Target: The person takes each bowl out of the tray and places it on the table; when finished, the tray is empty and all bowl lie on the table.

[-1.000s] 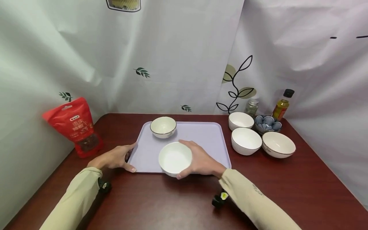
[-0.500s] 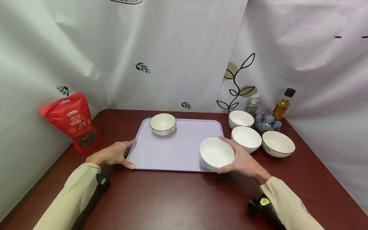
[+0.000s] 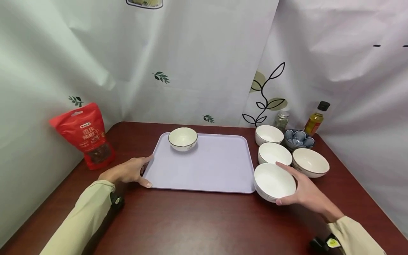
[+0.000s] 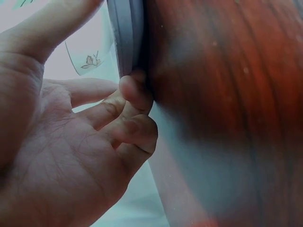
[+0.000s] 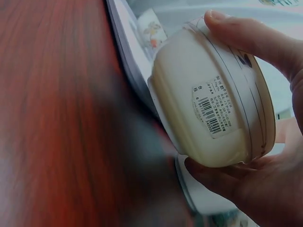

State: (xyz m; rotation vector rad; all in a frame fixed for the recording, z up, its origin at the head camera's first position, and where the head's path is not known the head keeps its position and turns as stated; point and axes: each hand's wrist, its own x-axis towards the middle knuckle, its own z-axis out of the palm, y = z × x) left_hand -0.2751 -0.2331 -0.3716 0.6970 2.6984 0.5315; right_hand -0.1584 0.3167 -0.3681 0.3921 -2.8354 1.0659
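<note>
My right hand [image 3: 307, 191] grips a white bowl [image 3: 271, 182] by its side, off the right front corner of the lilac tray [image 3: 210, 170]. In the right wrist view the bowl's underside [image 5: 203, 109] shows a barcode label, and it is held above the table. At the tray's left front corner, my left hand [image 3: 130, 172] holds the edge, thumb at the front and fingers along the left side. The left wrist view shows fingertips [image 4: 135, 92] curled against the tray's rim [image 4: 128, 38]. A dark-rimmed bowl [image 3: 183, 140] sits on the tray's back left.
Two white bowls [image 3: 269, 134] and a wider bowl [image 3: 310, 163] stand at the right. Behind them are a blue petal-shaped bowl [image 3: 298, 139], a glass jar [image 3: 282, 120] and an oil bottle [image 3: 315, 118]. A red food pouch [image 3: 84, 134] stands far left.
My right hand has carried the white bowl rightward, from over the tray's front middle to beyond its right front corner. The left hand stays at the tray's left edge.
</note>
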